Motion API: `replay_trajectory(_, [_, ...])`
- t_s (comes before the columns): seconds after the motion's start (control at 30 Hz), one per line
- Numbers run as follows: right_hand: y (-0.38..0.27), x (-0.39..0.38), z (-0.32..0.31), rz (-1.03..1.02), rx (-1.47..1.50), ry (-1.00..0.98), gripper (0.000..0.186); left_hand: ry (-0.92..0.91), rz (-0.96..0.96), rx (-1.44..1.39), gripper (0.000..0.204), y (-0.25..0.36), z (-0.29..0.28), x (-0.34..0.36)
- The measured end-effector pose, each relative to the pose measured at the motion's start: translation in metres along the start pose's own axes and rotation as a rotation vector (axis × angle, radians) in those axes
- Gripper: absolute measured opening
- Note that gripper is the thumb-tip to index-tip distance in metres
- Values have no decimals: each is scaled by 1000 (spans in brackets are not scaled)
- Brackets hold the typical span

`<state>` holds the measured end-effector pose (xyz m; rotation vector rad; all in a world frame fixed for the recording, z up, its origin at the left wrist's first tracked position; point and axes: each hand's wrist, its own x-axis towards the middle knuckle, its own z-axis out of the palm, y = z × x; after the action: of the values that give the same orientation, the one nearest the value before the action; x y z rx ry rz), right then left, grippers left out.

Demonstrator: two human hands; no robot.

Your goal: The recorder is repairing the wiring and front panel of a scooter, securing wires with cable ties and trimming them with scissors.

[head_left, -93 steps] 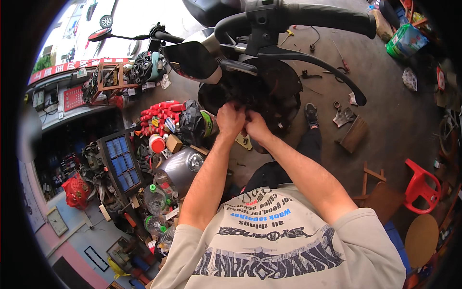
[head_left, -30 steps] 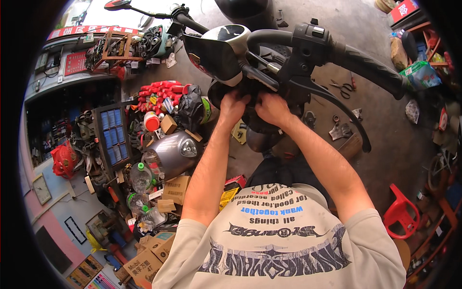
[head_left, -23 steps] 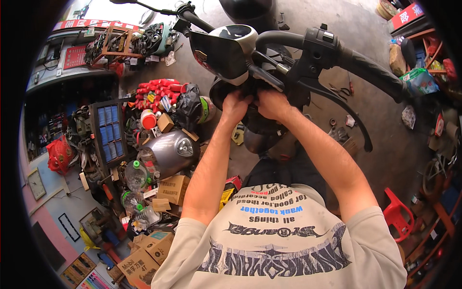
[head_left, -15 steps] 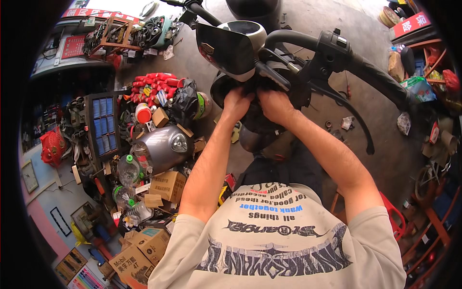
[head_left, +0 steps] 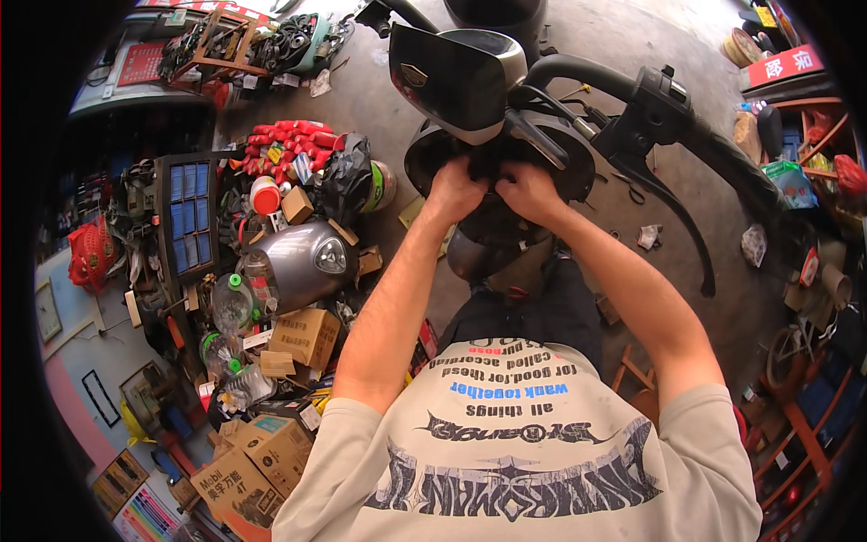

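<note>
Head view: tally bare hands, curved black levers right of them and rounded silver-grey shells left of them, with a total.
Bare left hand and bare right hand: 2
Curved black lever: 1
Rounded silver-grey shell: 1
Total: 4

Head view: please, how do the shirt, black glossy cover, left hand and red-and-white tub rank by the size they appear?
1. Shirt
2. Black glossy cover
3. Left hand
4. Red-and-white tub

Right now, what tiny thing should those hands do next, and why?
Maybe ease the right hand's grip slightly aside: it sits close to the left hand's grip, just below the glossy black cowl, and together they hide whatever they touch at the dark plastic shell.
</note>
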<state>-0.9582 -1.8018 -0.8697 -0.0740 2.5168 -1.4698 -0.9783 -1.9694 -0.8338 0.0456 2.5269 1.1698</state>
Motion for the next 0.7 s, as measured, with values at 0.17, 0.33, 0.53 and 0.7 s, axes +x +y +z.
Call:
replay_trajectory(0.17, [-1,-7,0,131,131,-15,26,-16,33,76,38,6,-2,-4])
replay_trajectory(0.33, [-5,-6,11,119,123,7,24,85,81,190,36,0,5,-2])
replay_trajectory(0.53, [-7,-18,23,36,103,157,19,221,121,54,30,0,9,-10])
replay_trajectory(0.7, [-4,-21,26,99,249,153,19,342,161,94,33,7,14,-30])
